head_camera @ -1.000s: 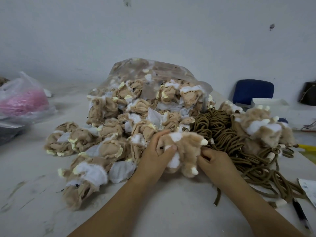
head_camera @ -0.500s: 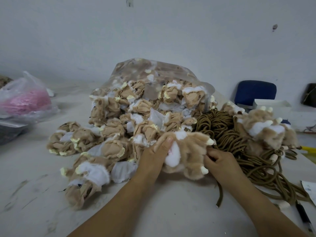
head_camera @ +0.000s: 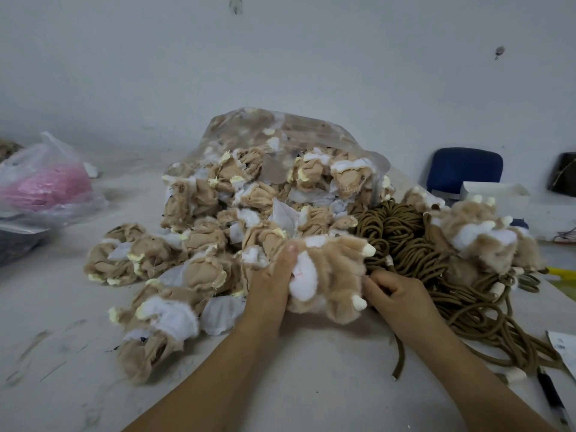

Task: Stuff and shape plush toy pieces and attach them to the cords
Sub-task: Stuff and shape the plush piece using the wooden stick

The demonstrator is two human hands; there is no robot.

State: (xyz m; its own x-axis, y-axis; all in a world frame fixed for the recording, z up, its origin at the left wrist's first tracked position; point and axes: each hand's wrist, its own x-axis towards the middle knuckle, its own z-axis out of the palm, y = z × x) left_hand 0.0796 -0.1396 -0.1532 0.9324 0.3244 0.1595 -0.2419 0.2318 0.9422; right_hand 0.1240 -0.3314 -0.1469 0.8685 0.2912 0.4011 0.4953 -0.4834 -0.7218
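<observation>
Plush toy [head_camera: 336, 266] spread wider; left hand [head_camera: 274, 285] grips it.

Tan fur with a white patch and cream tips on the plush piece [head_camera: 330, 275]. Olive-brown on the cords [head_camera: 405, 241]. Tan, white and pale yellow through the heap of pieces [head_camera: 199, 241]. Pink inside a clear bag [head_camera: 59, 154]. Blue on the chair [head_camera: 464, 169]; black, seemingly, on the pen [head_camera: 552, 397].

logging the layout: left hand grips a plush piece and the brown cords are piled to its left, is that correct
No. The head view shows the cords piled to the right of the plush piece, not its left. The left hand does grip it.
</observation>
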